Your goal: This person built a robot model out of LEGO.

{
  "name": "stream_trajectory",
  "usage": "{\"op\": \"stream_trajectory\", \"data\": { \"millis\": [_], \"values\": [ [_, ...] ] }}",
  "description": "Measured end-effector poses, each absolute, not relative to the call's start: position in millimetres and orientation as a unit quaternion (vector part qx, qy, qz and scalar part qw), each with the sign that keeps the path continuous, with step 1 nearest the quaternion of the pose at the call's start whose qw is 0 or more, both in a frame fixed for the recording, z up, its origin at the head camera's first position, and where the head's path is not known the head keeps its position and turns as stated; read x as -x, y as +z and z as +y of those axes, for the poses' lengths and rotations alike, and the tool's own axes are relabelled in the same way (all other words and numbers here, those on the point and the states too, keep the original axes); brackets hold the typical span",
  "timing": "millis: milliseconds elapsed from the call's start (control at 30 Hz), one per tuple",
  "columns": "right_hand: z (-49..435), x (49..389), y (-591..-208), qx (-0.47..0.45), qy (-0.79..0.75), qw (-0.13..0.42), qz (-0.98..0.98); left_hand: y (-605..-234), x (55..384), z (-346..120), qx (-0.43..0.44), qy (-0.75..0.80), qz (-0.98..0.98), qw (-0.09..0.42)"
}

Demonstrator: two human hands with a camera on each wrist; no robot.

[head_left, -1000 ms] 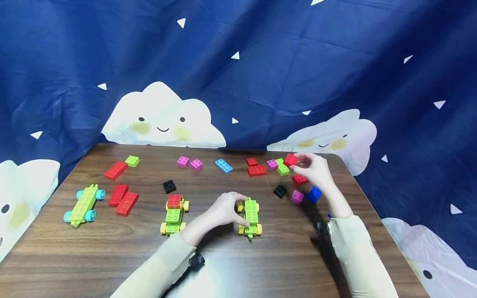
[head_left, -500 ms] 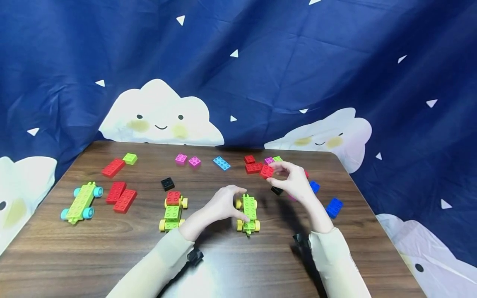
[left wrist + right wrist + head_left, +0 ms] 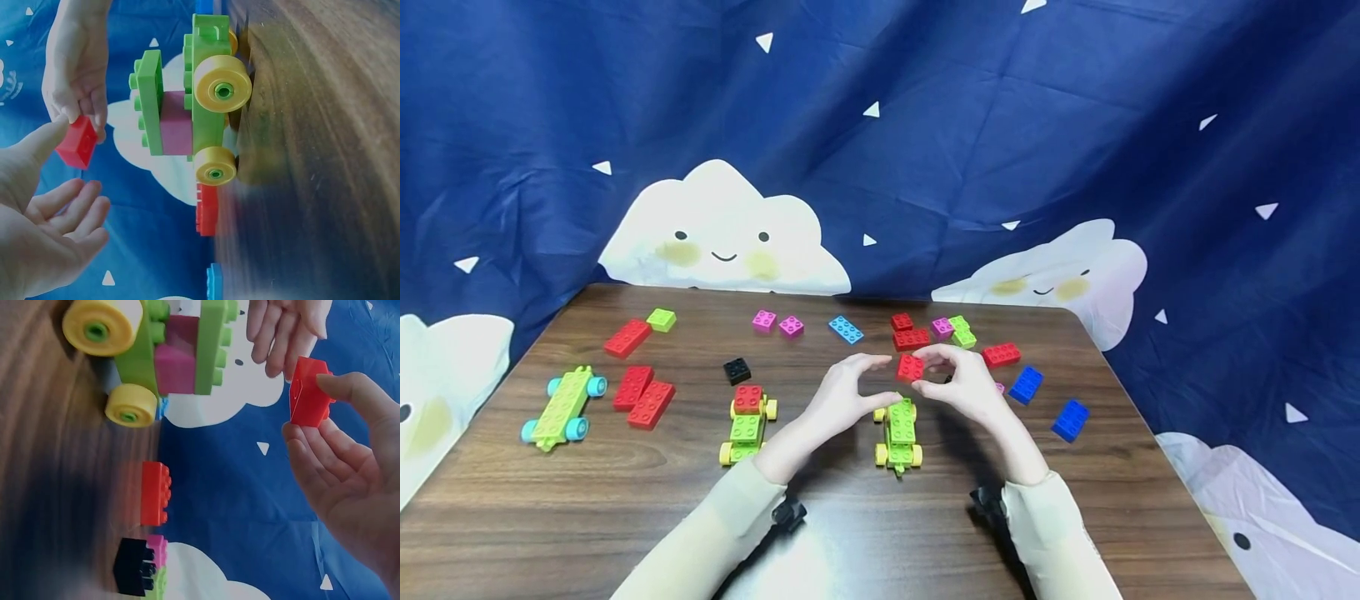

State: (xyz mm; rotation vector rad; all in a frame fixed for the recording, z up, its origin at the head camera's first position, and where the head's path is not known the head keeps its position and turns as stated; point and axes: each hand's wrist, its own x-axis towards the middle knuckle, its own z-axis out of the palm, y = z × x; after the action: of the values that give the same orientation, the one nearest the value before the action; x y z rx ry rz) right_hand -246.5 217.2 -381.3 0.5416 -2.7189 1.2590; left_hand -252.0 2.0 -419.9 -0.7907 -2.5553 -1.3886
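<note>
My right hand [image 3: 962, 383] pinches a red building brick [image 3: 911, 367] between thumb and fingers, held in the air above a toy car [image 3: 900, 429]. My left hand [image 3: 842, 396] reaches in from the other side, thumb and fingers spread apart around a gap. Its thumb tip lies close to the brick in the left wrist view; whether they touch I cannot tell. That car has a green base, yellow wheels [image 3: 223, 84], a pink brick [image 3: 175, 356] and a green brick [image 3: 150, 103] on top. It stands on the table.
A second yellow-wheeled car [image 3: 747, 427] carries a red brick at its front. Farther left stands a green base with blue wheels [image 3: 567, 408]. Loose bricks lie around, including a black brick [image 3: 737, 371], a light-blue plate [image 3: 846, 329] and a blue brick [image 3: 1071, 421].
My right hand has carried the red brick leftward and nearer, from the right-hand bricks to above the car. My left hand has lifted off the car's side, fingers apart.
</note>
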Motion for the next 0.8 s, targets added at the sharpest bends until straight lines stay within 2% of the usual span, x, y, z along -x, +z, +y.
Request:
{"op": "stream_trajectory", "data": {
  "millis": [800],
  "values": [
    [215.0,243.9,-398.3,-0.221,0.406,0.007,-0.887,-420.4,249.9,4.1,0.27,-0.459,-0.846,0.036]
  ]
}}
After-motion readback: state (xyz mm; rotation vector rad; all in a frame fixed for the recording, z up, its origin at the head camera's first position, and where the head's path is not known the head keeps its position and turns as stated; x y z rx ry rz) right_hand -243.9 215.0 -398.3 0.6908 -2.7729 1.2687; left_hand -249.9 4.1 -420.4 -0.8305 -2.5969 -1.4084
